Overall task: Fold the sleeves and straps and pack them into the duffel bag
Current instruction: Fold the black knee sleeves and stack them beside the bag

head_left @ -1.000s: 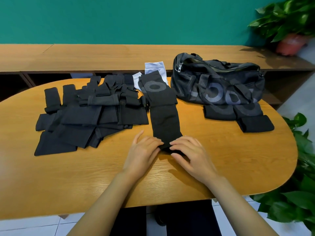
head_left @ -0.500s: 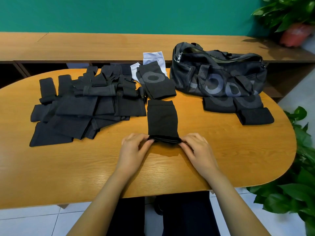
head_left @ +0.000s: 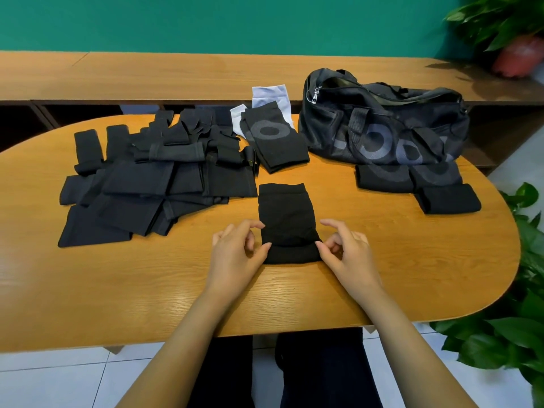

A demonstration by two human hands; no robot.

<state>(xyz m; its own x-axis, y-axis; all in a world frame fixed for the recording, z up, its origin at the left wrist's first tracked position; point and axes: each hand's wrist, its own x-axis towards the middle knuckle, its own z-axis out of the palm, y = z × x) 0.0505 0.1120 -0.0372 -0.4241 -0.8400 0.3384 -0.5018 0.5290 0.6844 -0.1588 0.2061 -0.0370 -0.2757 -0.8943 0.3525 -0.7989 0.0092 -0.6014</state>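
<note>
Thumbs of the left hand (head_left: 235,254) and right hand (head_left: 350,254) touch the two ends of the sleeve's (head_left: 287,219) folded near edge, fingers curled. Whether they pinch it cannot be told. The sleeve lies flat at the table's (head_left: 117,290) front middle. A black pile (head_left: 147,187) spreads to its left. Behind it a ringed sleeve (head_left: 273,139) overlaps white ones (head_left: 270,94). To the right, folded pieces (head_left: 447,198) lie before the bag (head_left: 382,128).

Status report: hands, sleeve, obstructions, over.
Left hand and right hand at black sleeve, near end folded, grip unclear. Duffel bag far right, folded pieces before it. Pile left, no obstruction.
</note>
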